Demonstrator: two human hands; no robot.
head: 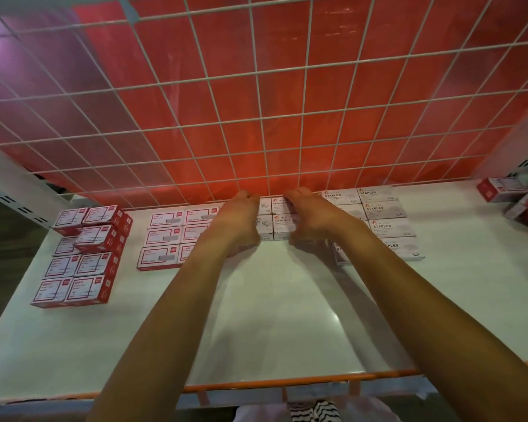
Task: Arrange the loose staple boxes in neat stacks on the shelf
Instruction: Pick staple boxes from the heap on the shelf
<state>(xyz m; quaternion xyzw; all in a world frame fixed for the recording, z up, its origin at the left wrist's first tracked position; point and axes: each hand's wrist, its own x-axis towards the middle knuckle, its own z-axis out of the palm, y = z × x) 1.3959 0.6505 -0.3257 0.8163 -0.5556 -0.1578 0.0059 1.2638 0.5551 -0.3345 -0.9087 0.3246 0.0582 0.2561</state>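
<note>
**Both hands squaring up the middle block of boxes**

- Left hand [241, 220] and right hand [307, 219] sit on either side of a block of white paper clip boxes [275, 221] at the back middle of the shelf [272, 300].
- Each palm faces inward and presses flat on a side of the block. Fingers run roughly straight toward the back and thumbs sit at the front corners. The block is squeezed between the hands, not pinched or lifted. Can't tell how the fingertips lie at the rear.
- The white staple boxes [384, 210] are just right of the paper clip block, against the back. They lie flat in two columns, label up. The right column shows four rows. The left column is partly hidden by the right forearm.
- A block of red-and-white boxes [168, 236] lies just left of the left hand, two columns by three rows visible, touching each other.
- Further left, well apart, are the far-left stacks [83, 257] of the same red-and-white kind. They are two columns, and some upper boxes sit slightly askew.
- A loose pile [521, 205] of red boxes lies at the far right edge, tilted and overlapping, partly out of frame. Labels there are unreadable.
- A white wire grid [260, 117] stands behind everything with a red panel [287, 95] beyond it. An orange strip [287, 381] runs along the shelf's front edge.
</note>
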